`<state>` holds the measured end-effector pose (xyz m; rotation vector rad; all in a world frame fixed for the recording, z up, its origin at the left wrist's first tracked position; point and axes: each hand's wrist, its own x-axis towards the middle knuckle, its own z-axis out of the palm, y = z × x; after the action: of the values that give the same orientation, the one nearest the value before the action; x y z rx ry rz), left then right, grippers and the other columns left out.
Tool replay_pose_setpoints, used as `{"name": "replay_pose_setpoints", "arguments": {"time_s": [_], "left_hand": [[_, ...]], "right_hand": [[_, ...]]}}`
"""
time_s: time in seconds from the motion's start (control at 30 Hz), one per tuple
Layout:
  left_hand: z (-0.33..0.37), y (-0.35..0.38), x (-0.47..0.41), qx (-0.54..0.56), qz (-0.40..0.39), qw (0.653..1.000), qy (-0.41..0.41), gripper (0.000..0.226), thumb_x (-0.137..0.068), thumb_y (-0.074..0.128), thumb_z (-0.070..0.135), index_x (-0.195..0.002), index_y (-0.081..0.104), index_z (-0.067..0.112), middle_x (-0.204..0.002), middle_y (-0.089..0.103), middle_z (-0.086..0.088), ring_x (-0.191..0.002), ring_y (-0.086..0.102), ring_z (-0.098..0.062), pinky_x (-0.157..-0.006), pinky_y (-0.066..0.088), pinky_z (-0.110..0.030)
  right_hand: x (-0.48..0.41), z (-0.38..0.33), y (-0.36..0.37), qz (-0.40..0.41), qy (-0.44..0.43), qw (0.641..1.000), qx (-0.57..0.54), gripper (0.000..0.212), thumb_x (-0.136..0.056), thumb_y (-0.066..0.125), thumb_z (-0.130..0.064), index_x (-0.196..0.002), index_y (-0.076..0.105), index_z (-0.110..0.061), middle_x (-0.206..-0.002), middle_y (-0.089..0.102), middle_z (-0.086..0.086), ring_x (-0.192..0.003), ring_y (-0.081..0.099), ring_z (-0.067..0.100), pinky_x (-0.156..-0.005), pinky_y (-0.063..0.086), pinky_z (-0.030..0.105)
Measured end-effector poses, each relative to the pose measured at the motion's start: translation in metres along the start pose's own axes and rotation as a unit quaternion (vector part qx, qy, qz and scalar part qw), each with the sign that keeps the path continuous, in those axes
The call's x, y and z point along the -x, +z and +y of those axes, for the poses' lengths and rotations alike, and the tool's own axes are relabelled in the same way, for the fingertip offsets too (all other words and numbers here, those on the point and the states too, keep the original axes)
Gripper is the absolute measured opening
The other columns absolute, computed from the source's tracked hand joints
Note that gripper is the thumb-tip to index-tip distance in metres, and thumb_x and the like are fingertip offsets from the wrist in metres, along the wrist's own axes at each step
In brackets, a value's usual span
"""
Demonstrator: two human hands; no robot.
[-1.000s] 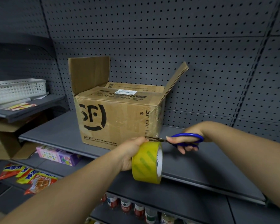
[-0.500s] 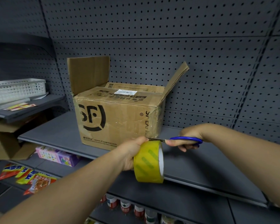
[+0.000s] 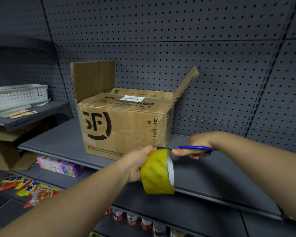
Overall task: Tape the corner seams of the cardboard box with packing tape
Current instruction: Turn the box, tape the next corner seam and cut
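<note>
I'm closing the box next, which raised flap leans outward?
The right flap, slanting away from the cardboard box; the left flap stands nearly upright.

Head cam, fwd-down, close to shelf (image 3: 61, 139)

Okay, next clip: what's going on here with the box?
A person works at a cardboard box on a grey shelf. The left hand grips a roll of yellowish packing tape near the box's front right corner; the right hand holds blue-handled scissors, blades at the tape just above the roll. Two of the box's top flaps stand up.
</note>
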<state>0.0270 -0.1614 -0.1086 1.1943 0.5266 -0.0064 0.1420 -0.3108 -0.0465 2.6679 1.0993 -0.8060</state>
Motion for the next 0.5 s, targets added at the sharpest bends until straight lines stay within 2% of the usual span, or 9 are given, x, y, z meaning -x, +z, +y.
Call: {"name": "replay_pose_setpoints", "arguments": {"time_s": [0.13,0.3,0.4,0.5], "left_hand": [[-0.0003,-0.0025,0.0009,-0.004,-0.013,1.0,-0.006,0.014,-0.092,0.051,0.017,-0.084,0.058,0.008,-0.059,0.059,-0.009,-0.042,0.059,-0.016,-0.043,0.052,-0.024],[-0.0012,-0.0055,0.0041,-0.015,-0.038,0.999,-0.018,0.016,-0.092,0.051,0.018,-0.08,0.058,0.009,-0.053,0.058,-0.007,-0.042,0.057,-0.015,-0.043,0.051,-0.023],[-0.0008,-0.005,0.0035,-0.016,-0.034,0.999,-0.009,0.014,-0.092,0.051,0.018,-0.083,0.058,0.009,-0.053,0.059,-0.007,-0.042,0.058,-0.015,-0.042,0.051,-0.024],[-0.0002,-0.0037,0.0032,-0.012,-0.03,0.999,0.0,0.013,-0.093,0.051,0.017,-0.088,0.059,0.008,-0.055,0.06,-0.008,-0.043,0.059,-0.015,-0.043,0.052,-0.025]], "right_hand": [[-0.0011,0.0014,-0.0006,-0.031,0.011,0.999,-0.022,0.067,-0.077,0.022,-0.077,-0.059,0.043,-0.015,-0.053,0.041,0.001,-0.047,0.037,0.015,-0.057,0.036,0.025],[-0.0038,0.0023,0.0034,-0.084,0.006,0.991,-0.109,0.064,-0.083,0.016,-0.071,-0.061,0.04,-0.015,-0.057,0.033,0.001,-0.049,0.031,0.013,-0.053,0.03,0.023],[-0.0048,-0.0009,0.0024,-0.091,-0.002,0.99,-0.104,0.066,-0.082,0.015,-0.071,-0.061,0.04,-0.015,-0.056,0.033,0.002,-0.047,0.031,0.014,-0.052,0.03,0.024],[-0.002,-0.0024,-0.0009,-0.065,-0.005,0.996,-0.055,0.069,-0.076,0.019,-0.077,-0.058,0.043,-0.015,-0.046,0.038,0.0,-0.045,0.036,0.016,-0.056,0.035,0.026]]}}
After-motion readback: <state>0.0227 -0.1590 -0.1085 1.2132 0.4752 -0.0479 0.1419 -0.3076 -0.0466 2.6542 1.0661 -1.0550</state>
